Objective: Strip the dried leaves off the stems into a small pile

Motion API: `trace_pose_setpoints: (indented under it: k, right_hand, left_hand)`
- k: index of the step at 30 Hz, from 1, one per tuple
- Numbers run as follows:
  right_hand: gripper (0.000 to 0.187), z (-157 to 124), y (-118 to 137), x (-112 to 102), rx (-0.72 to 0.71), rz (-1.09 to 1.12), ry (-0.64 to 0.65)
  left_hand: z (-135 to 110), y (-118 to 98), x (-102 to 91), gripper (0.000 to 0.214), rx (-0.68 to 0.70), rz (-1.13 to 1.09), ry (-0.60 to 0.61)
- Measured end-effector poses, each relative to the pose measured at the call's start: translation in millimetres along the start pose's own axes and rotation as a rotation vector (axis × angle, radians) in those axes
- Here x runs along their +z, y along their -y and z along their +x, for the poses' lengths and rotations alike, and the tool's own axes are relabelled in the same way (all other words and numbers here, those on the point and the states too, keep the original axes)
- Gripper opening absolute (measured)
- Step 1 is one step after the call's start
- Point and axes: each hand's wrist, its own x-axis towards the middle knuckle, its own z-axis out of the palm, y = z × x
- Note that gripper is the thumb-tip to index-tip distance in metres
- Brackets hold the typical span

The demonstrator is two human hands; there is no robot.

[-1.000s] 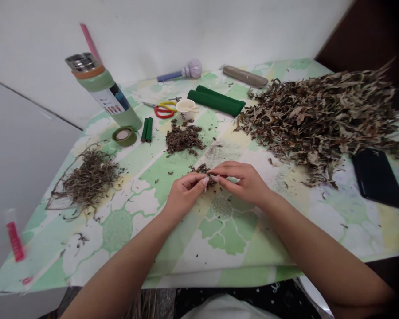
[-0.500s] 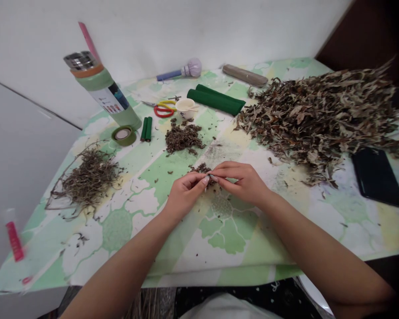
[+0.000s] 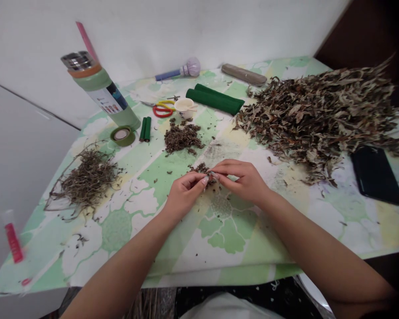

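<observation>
Dried crumbs (image 3: pixel 199 167): small pile mid surface (image 3: pixel 269 248), about halfway between near and far edges, right under the fingertips and partly hidden by them.

Grip: left hand (image 3: pixel 188 189) and right hand (image 3: pixel 240 179) meet tip to tip over the pile. Thumb and fingertips together on both, looks clamped on a pinch of the crumbs. Exact piece too small to tell.

Step in hand, my read: fine fingertip work, picking apart or crumbling, can't tell which. Next move calls for a light pinch kept low over the pile; stuff looks brittle, likely to scatter if squeezed hard.

Around it:
- crumb heap (image 3: pixel 182 138), bigger, just beyond toward the far edge, white cup (image 3: pixel 184 109) right behind, scissors (image 3: pixel 163 111) beside the cup
- dried leaves (image 3: pixel 319 115), large spread over the far right corner; phone (image 3: pixel 378 175) by the right edge
- stalks (image 3: pixel 88 177) near the left edge
- 2 green sticks (image 3: pixel 145 129), tape roll (image 3: pixel 122 135) and bottle (image 3: pixel 108 99) grouped farther back on the left
</observation>
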Motion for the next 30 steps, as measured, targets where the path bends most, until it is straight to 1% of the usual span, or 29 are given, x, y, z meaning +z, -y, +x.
trace_pose_setpoints:
  k: [5,8,11,15,17,20,23,25,30]
  right_hand:
    - [0.018,0.0,0.5,-0.5,0.010,-0.012,0.009]
    - [0.017,0.2,0.2,0.3,-0.009,-0.024,0.021]
    - [0.017,0.6,-0.8,0.6,-0.028,-0.031,0.018]
    - [0.016,0.9,-1.0,-0.8,-0.008,-0.036,0.000]
    - [0.014,0.9,-0.7,-1.5,0.023,-0.039,0.003]
    - [0.013,0.8,-0.4,-1.8,0.069,-0.057,0.013]
    - [0.009,0.6,-0.3,-1.9,0.073,-0.079,0.012]
    - [0.005,0.5,-0.4,-2.2,0.060,-0.072,0.006]
    - [0.014,0.3,-0.8,-2.6,0.010,-0.041,0.059]
  left_hand:
    - [0.6,0.3,0.0,0.020,-0.011,-0.011,-0.004]
    - [0.1,0.1,-0.1,0.021,-0.007,-0.010,0.004]
    - [-0.5,-0.4,-0.1,0.020,0.003,0.011,0.007]
    - [-0.5,0.5,-0.4,0.020,0.026,0.060,0.006]
    - [-0.5,1.6,-0.9,0.019,0.086,0.125,0.004]
    - [-1.1,2.8,-2.2,0.016,0.245,0.307,-0.023]
    - [-2.0,3.1,-3.6,0.014,0.365,0.465,-0.042]
    - [-2.4,3.0,-4.2,0.014,0.403,0.507,-0.035]
    - [-2.9,2.7,-4.0,0.012,0.430,0.530,-0.022]
